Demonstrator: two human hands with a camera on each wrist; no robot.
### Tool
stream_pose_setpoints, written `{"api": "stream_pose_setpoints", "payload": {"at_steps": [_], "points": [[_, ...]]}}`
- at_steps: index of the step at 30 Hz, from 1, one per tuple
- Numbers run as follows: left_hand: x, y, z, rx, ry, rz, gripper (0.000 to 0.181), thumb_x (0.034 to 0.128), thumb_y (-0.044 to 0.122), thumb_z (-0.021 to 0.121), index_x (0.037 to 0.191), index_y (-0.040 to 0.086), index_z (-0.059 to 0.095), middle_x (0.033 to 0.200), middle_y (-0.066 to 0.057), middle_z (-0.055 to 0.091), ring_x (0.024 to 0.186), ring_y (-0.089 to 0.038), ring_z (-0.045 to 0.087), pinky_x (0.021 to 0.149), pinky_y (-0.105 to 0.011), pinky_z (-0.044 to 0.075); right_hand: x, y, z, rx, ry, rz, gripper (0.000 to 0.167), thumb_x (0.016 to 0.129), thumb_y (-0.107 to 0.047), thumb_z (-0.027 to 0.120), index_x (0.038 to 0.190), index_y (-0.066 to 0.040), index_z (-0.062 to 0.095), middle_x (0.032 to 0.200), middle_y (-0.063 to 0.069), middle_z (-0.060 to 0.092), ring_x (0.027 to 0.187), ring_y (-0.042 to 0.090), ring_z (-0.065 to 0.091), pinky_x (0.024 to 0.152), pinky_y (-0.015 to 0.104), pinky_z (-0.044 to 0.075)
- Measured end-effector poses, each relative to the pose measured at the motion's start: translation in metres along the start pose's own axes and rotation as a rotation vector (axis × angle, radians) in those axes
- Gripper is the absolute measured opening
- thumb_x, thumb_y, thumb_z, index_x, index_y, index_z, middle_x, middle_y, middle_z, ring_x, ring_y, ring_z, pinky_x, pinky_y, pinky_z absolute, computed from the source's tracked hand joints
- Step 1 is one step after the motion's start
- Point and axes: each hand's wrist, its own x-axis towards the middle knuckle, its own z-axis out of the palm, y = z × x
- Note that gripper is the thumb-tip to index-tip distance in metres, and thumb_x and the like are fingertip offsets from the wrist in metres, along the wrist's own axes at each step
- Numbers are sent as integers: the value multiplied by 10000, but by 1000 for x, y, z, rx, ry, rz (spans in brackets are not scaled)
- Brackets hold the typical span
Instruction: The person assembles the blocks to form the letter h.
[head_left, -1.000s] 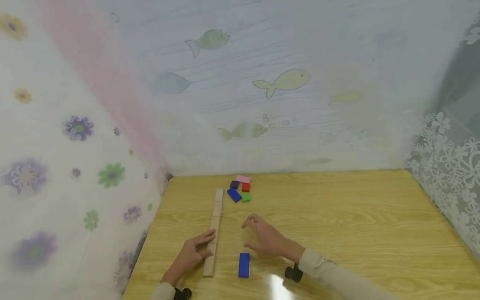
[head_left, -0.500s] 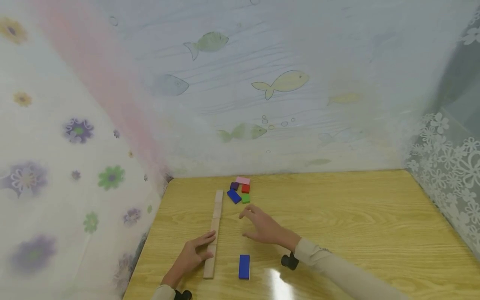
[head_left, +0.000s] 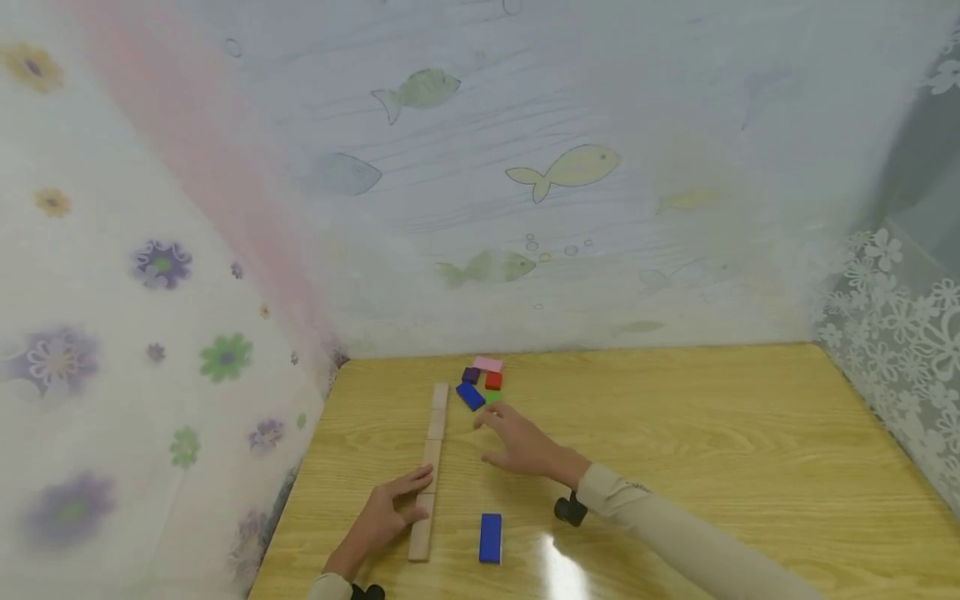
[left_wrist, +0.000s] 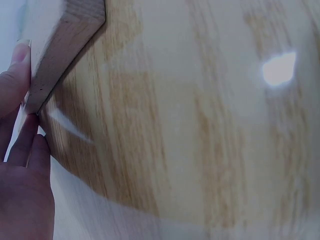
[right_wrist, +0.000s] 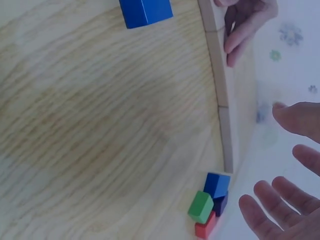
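Note:
A straight row of pale wooden blocks (head_left: 431, 467) runs away from the near side of the table. My left hand (head_left: 382, 517) rests against its left side near the front, fingers and thumb touching the blocks; the left wrist view shows the fingertips at a block (left_wrist: 55, 55). My right hand (head_left: 521, 442) hovers empty, fingers apart and slightly bent, just in front of a small cluster: a blue block (head_left: 470, 396), a green block (head_left: 492, 397) partly covered by the hand, a red block (head_left: 493, 381), a dark purple block (head_left: 471, 375) and a pink block (head_left: 488, 364).
Another blue block (head_left: 491, 537) lies alone near the front, right of the wooden row. A wall painted with fish stands behind the table (head_left: 675, 433), with a flowered wall at the left and a lace-patterned surface at the right.
My right hand has moved away from the front, toward the coloured cluster, and slightly left. The left hand has stayed at the wooden row.

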Motion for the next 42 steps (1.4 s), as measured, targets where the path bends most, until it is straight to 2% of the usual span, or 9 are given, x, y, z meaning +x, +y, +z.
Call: {"api": "stream_pose_setpoints", "payload": {"at_steps": [3,11,14,19,24,28,32,37,42], "points": [[-1,-5,1,0,7,3,499,826,-17,685,1289,-93,516,1418,-188,427,1314,-401,350,1041,-523,283,6,3,0,0,-1,-6,409,830,-158,742,1185,-65,563,1220,108,506,1095,238,527,863,369,507],[-1,-36,5,17,50,2,522,824,125,720,1308,22,555,1426,-70,454,1325,-333,367,1050,-497,301,27,13,5,-35,-6,-4,414,817,-155,752,1179,-58,577,1223,124,496,1020,233,556,826,360,520],[-2,-40,6,23,53,-6,527,823,159,724,1310,43,559,1428,-40,453,1330,-313,365,1067,-438,307,33,18,9,-36,-22,-1,409,815,-144,752,1176,-60,579,1209,112,497,1000,224,561,814,344,525],[-4,-41,5,34,44,-22,531,827,174,721,1316,51,555,1433,-11,450,1336,-292,360,1081,-315,310,41,26,14,-39,-46,-2,397,802,-113,750,1158,-38,590,1188,126,508,964,229,569,783,338,532],[-4,-37,4,36,48,-7,531,822,155,721,1310,29,553,1430,-50,451,1328,-332,359,1068,-455,294,54,34,15,-81,-47,12,352,802,-56,705,1139,-24,611,1149,116,513,892,197,547,736,312,513],[-3,-36,3,24,48,-8,528,824,134,720,1311,21,549,1429,-63,451,1332,-340,352,1061,-499,268,64,40,16,-136,-50,0,344,795,13,679,1133,-17,623,1102,118,524,828,181,535,715,306,506],[-3,-37,4,21,45,-25,528,818,136,728,1307,35,557,1425,-48,456,1333,-322,359,1075,-467,273,72,44,16,-201,-93,-14,380,788,20,675,1157,-43,612,1124,140,531,893,203,542,763,331,516],[-1,-37,4,53,53,-27,535,801,149,742,1298,50,571,1416,-22,469,1326,-291,379,1090,-359,285,82,50,15,-267,-132,-29,465,789,-2,696,1235,-51,577,1166,152,531,1013,258,537,837,377,512],[3,-35,5,47,45,2,523,812,137,734,1295,28,568,1412,-64,472,1317,-331,383,1078,-403,308,91,56,14,-410,-136,-80,463,806,-43,708,1245,-67,563,1181,144,536,1048,286,557,847,390,522]]}}
